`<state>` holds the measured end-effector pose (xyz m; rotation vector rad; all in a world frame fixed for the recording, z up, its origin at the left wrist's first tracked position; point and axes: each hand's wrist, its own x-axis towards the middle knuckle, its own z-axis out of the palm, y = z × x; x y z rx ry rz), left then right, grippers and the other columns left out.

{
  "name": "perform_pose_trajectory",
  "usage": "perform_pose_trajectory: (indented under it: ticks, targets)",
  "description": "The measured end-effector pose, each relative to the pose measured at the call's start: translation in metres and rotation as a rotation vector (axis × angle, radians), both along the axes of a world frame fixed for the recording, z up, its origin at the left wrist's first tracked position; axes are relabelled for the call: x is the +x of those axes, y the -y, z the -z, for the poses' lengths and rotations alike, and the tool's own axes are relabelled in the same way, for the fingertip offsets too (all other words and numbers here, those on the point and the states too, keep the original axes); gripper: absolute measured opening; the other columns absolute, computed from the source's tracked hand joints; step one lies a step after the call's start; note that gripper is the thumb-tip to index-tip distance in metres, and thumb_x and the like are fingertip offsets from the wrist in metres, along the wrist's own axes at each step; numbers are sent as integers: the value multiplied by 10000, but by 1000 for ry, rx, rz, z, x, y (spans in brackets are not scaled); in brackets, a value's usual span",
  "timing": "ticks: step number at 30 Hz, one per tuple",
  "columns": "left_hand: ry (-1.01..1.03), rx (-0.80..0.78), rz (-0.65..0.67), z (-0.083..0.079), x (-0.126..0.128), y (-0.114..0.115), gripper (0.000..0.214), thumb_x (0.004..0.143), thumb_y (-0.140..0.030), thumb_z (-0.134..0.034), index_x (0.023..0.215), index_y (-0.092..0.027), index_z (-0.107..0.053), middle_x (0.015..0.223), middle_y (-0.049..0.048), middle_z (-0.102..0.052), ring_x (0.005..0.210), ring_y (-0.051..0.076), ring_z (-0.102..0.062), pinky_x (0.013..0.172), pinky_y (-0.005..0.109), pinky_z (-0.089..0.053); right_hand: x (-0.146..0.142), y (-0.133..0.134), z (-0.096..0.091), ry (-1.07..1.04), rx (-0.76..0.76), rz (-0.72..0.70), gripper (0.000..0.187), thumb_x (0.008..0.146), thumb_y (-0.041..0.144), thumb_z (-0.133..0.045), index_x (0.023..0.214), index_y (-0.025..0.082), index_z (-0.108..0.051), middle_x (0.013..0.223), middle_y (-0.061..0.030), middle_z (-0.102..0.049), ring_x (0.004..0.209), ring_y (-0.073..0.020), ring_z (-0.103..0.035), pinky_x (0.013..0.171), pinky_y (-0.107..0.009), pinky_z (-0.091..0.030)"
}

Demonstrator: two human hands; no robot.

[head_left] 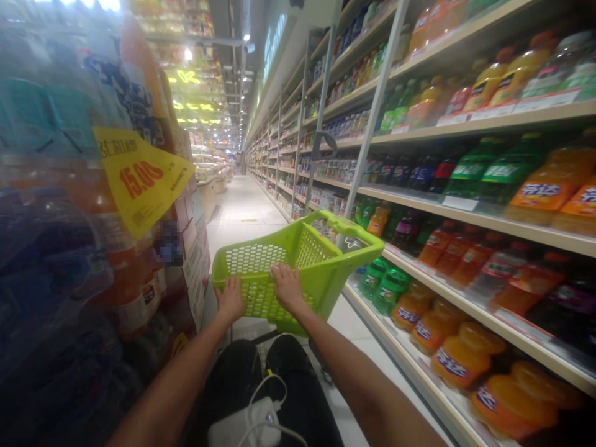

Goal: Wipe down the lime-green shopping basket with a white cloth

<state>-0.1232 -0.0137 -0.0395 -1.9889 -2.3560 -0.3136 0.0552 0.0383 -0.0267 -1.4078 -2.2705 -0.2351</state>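
A lime-green plastic shopping cart [261,267] with perforated sides stands sideways in front of my legs, its handle end toward the shelves on the right. My left hand [230,299] grips the near rim at the cart's left corner, fingers bent over the edge. Farther right along that rim, my right hand [286,287] is closed over the top edge. Both thumbs and the undersides of the fingers are partly hidden. Nothing shows inside the visible part of the basket. A white power bank [246,425] with a white cable lies at my lap.
Shelves of bottled drinks run along the right, with orange soda bottles [454,360] on the lowest level. Stacked wrapped bottles crowd the left, bearing a yellow price sign [144,180]. Between them a pale tiled aisle [242,198] stretches away.
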Motion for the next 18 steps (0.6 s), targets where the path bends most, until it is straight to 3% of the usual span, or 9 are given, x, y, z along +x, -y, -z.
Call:
perform_pose_trajectory:
  ticks: [5, 10, 14, 18]
  targets:
    - [12, 69, 9, -7, 14, -1, 727, 695, -196, -487, 1377, -94, -257, 1478, 147, -211, 1360, 281, -177, 1073, 549, -166, -28, 11, 0, 5, -77, -82, 556, 836, 212, -375, 1381, 123, -310, 1428, -110, -339, 1312, -302, -273, 1069, -515, -133]
    - [73, 155, 236, -21, 34, -8, 685, 739, -104, -377, 1400, -139, -201, 1487, 110, -203, 1372, 204, -156, 1087, 508, -160, -26, 9, -4, -23, -133, -162, 630, 794, 202, -396, 1399, 106, -249, 1452, -109, -286, 1342, -277, -216, 1069, -549, -83]
    - [188, 133, 318, -27, 47, -20, 633, 776, -145, -382, 1389, -180, -223, 1457, 88, -296, 1336, 187, -264, 1080, 480, -201, -10, 2, -7, -95, -155, -222, 606, 795, 179, -383, 1383, 98, -262, 1394, -135, -388, 1283, -224, -347, 1081, -512, -88]
    - [228, 168, 241, -33, 54, -28, 451, 837, -255, -383, 1285, -204, -385, 1316, 89, -500, 1200, 213, -449, 1067, 536, -170, 5, -3, -8, -137, -80, -173, 493, 842, 171, -365, 1335, 152, -353, 1314, -111, -495, 1215, -199, -433, 1079, -501, -98]
